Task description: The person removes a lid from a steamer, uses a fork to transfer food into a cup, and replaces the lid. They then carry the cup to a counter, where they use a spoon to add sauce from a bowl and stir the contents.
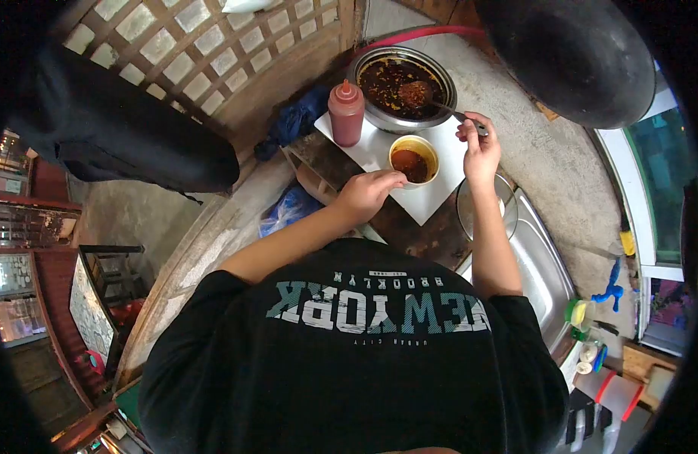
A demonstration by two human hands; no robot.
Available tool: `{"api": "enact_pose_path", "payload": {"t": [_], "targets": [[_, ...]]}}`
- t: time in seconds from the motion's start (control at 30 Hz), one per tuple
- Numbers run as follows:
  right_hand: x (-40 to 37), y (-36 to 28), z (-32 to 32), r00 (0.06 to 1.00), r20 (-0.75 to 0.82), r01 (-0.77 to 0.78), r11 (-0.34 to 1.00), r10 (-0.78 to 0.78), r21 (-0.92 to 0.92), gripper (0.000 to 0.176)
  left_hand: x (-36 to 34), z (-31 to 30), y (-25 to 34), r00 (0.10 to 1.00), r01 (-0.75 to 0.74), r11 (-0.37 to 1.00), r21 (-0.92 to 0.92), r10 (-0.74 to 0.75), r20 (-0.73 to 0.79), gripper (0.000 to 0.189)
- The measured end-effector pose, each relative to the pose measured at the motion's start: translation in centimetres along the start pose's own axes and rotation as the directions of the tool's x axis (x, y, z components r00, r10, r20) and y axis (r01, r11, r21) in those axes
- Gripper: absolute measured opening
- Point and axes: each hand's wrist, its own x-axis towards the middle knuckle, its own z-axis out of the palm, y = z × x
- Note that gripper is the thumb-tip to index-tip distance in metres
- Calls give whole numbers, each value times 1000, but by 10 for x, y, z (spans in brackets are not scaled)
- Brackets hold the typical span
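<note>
My right hand (481, 145) is closed around the handle of a ladle (416, 94). The ladle's bowl, filled with chunky red-brown sauce, is over a steel bowl (449, 85) of dark sauce with yellow bits. Nearer to me, a small paper cup (395, 144) with a yellow inside has some of the reddish sauce in it. My left hand (370, 195) grips the cup's near left rim with thumb and fingers. Left of the steel bowl, a squeeze bottle (346, 115) of red sauce stands upright on a white board (420, 206).
A glass lid (470, 217) lies under my right forearm, beside a steel sink (540, 276). A large black wok (576, 57) is at upper right. Dark blue cloth (297, 117) lies left of the bottle. Knives (579, 430) and containers (618, 395) are at lower right.
</note>
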Motion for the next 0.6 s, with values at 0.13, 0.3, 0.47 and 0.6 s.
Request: {"api": "enact_pose_path", "payload": {"t": [0.13,0.3,0.47,0.6], "targets": [[2,4,-4,986,-127,-81,971,112,224,18,1,0,1,1000,2,1000,-13,-2,-8,14],[5,10,-9,950,-187,-147,889,248,434,21,1,-2,1,1000,-21,1000,21,20,24,14],[4,9,-10,952,-182,-139,875,247,463,21,1,-3,2,1000,10,1000,-17,-9,21,13],[4,3,-10,960,-192,-92,874,206,477,21,2,-3,4,1000,14,1000,-12,-14,28,14]]}}
